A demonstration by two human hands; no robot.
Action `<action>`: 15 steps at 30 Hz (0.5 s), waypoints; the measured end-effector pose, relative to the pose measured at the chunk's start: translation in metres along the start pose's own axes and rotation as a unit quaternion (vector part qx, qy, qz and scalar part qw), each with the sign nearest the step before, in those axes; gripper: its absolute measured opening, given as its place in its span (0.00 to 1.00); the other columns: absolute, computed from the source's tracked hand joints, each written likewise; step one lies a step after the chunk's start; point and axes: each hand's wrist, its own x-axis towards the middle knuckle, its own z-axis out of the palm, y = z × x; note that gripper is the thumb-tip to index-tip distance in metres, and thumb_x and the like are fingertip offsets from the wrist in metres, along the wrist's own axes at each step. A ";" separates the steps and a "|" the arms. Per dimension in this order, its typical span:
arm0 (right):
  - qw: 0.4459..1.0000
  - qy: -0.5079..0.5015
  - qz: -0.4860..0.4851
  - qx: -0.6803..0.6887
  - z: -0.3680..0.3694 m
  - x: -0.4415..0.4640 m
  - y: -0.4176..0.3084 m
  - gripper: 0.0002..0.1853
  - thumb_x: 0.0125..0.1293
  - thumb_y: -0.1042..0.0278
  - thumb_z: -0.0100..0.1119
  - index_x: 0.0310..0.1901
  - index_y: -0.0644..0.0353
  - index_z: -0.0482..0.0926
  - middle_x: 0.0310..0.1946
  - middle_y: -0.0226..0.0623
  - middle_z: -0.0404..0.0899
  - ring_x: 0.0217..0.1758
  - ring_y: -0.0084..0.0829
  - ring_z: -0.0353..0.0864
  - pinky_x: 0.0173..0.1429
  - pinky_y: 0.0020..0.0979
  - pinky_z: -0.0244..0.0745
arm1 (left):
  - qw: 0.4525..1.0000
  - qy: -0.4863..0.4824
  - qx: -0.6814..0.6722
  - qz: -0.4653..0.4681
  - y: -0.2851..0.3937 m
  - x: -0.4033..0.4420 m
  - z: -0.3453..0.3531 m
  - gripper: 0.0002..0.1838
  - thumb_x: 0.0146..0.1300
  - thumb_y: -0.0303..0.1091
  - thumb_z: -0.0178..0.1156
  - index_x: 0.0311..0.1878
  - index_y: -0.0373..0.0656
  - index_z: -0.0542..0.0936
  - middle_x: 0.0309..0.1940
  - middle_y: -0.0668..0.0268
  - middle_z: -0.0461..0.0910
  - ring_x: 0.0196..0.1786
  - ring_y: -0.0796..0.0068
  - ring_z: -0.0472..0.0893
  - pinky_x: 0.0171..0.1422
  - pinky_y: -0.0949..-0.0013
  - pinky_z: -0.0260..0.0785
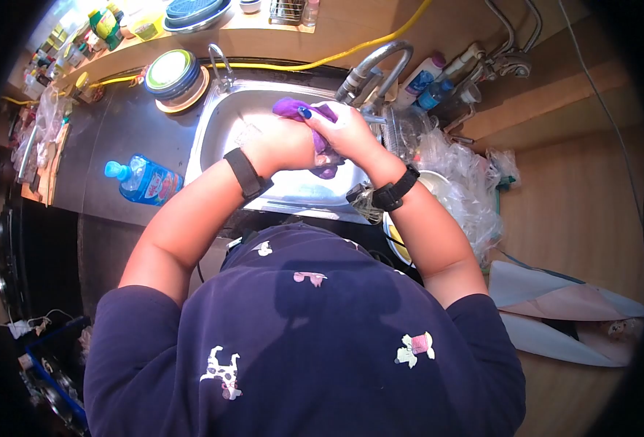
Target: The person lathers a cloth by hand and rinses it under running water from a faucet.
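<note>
Both my hands are over the steel sink (216, 135), closed around a bunched purple cloth (291, 109). My left hand (285, 144) grips it from the left, its fingers mostly hidden behind the cloth and the other hand. My right hand (347, 131) wraps its upper right side, with a dark blue thumbnail showing. Part of the cloth hangs below the hands, toward the sink's bottom. Just behind them the curved tap (386, 54) rises at the sink's back right. I cannot see whether water runs.
A blue bottle of liquid (149, 180) lies left of the sink. Stacked plates (173, 79) stand on the dark counter (111, 131). A yellow hose (307, 65) runs along the back. Bottles (424, 76) and plastic bags (457, 189) crowd the right side.
</note>
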 end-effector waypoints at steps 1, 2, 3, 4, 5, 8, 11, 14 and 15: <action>1.000 0.019 0.004 0.000 0.003 0.000 0.002 0.16 0.58 0.61 0.57 0.43 0.64 0.76 0.33 0.35 0.79 0.34 0.22 0.75 0.42 0.27 0.70 | 1.000 -0.015 -0.002 0.000 -0.001 0.001 0.002 0.17 0.51 0.51 0.59 0.34 0.48 0.79 0.29 0.61 0.79 0.34 0.62 0.79 0.38 0.63 0.70; 0.998 0.062 0.004 0.000 0.006 0.000 0.006 0.14 0.61 0.64 0.53 0.44 0.65 0.75 0.34 0.35 0.79 0.36 0.22 0.75 0.42 0.25 0.70 | 1.000 -0.015 -0.008 -0.005 0.001 0.002 0.001 0.16 0.53 0.49 0.57 0.35 0.46 0.79 0.29 0.59 0.79 0.34 0.60 0.79 0.37 0.61 0.70; 0.993 0.090 0.000 0.083 0.007 0.000 0.008 0.13 0.63 0.65 0.51 0.43 0.66 0.75 0.34 0.35 0.78 0.37 0.22 0.75 0.43 0.25 0.69 | 0.995 -0.071 -0.007 -0.075 -0.001 0.004 0.002 0.17 0.53 0.48 0.57 0.37 0.45 0.78 0.29 0.58 0.79 0.35 0.59 0.79 0.39 0.59 0.70; 0.979 0.117 -0.004 0.164 0.008 -0.001 0.010 0.13 0.64 0.65 0.49 0.43 0.66 0.74 0.35 0.34 0.78 0.37 0.22 0.75 0.43 0.24 0.69 | 0.994 -0.023 -0.040 -0.099 -0.001 0.003 0.003 0.17 0.53 0.47 0.58 0.36 0.43 0.78 0.29 0.57 0.79 0.34 0.58 0.79 0.39 0.58 0.70; 0.959 0.142 -0.008 0.245 0.009 -0.001 0.013 0.13 0.66 0.65 0.47 0.42 0.67 0.74 0.35 0.34 0.78 0.38 0.23 0.74 0.43 0.23 0.69 | 0.989 0.026 -0.074 -0.123 -0.002 0.001 0.006 0.16 0.52 0.46 0.59 0.35 0.42 0.77 0.28 0.56 0.79 0.34 0.56 0.79 0.40 0.57 0.70; 0.910 0.166 0.026 0.379 0.013 0.011 0.034 0.11 0.68 0.64 0.44 0.39 0.64 0.73 0.30 0.32 0.77 0.34 0.24 0.75 0.40 0.26 0.71 | 0.988 0.000 -0.103 -0.117 -0.015 0.007 0.010 0.18 0.49 0.42 0.63 0.37 0.39 0.76 0.29 0.51 0.78 0.34 0.52 0.78 0.40 0.58 0.69; 0.820 0.209 0.092 0.524 0.006 0.002 0.000 0.11 0.67 0.62 0.45 0.36 0.60 0.72 0.28 0.35 0.77 0.30 0.28 0.77 0.37 0.30 0.73 | 0.987 -0.025 -0.104 -0.123 -0.003 0.009 -0.006 0.19 0.44 0.37 0.65 0.39 0.37 0.75 0.33 0.49 0.77 0.38 0.52 0.77 0.42 0.60 0.69; 0.778 0.120 0.113 0.607 -0.007 0.003 0.011 0.09 0.65 0.64 0.48 0.37 0.60 0.72 0.30 0.36 0.77 0.32 0.30 0.77 0.39 0.32 0.74 | 0.982 0.109 -0.144 -0.054 -0.010 0.010 0.011 0.16 0.43 0.34 0.64 0.36 0.38 0.76 0.35 0.50 0.77 0.40 0.50 0.76 0.46 0.59 0.69; 0.771 0.075 0.102 0.624 -0.012 0.002 0.017 0.08 0.65 0.65 0.49 0.39 0.60 0.73 0.30 0.36 0.77 0.34 0.30 0.78 0.40 0.33 0.74 | 0.983 0.119 -0.129 -0.053 -0.013 0.010 0.016 0.15 0.43 0.33 0.63 0.36 0.38 0.77 0.34 0.51 0.77 0.39 0.52 0.77 0.45 0.61 0.70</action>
